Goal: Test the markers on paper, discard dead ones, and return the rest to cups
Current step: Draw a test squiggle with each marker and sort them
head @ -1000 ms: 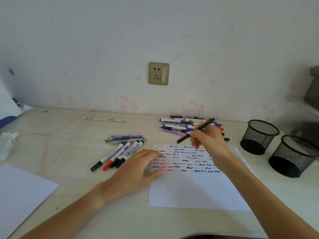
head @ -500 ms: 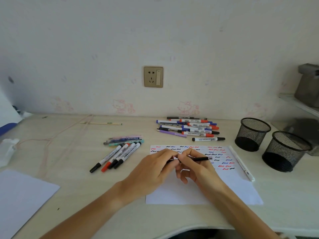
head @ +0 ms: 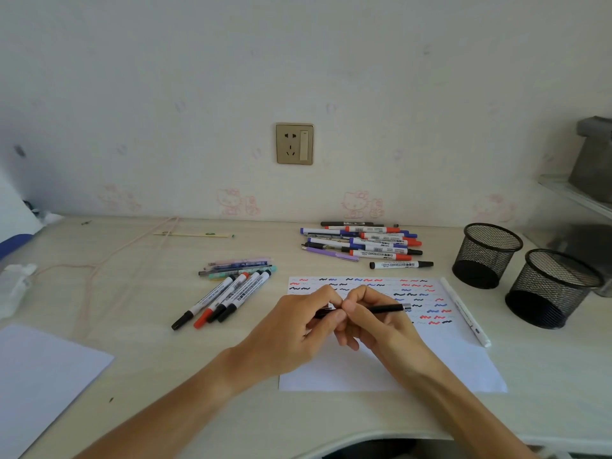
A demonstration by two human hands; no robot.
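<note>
2 hands now meet on 1 slim black pen [head: 377, 309] over the test paper [head: 381, 369]. A second ago your right hand [head: 374, 323] held that pen alone, raised near the far pile, while your left hand [head: 298, 329] lay flat on the sheet's edge. Now the left fingers [head: 326, 321] pinch the pen's near end and the right fingers [head: 351, 306] curl round its middle, with the silver-tipped end pointing toward the cups. My guess is you are pulling off or pushing on its cap; the joint is hidden between your fingers, so I cannot tell which. Either way, this pen is mid-test, not yet sorted.

The paper lies on the tabletop [head: 139, 326], its upper part filled with red, blue and black squiggles, so many markers look tested. 1 white marker [head: 465, 311] lies along its right edge. Beyond the paper, 1 black-capped marker [head: 400, 265] lies apart from the far pile of markers [head: 364, 241]. To the left, 4 whiteboard markers [head: 222, 299] lie side by side, just below a small bundle of pastel pens [head: 238, 268]. The 2 black mesh cups [head: 526, 273] stand at the right, and both look unfilled, so returning is not yet begun.
</note>
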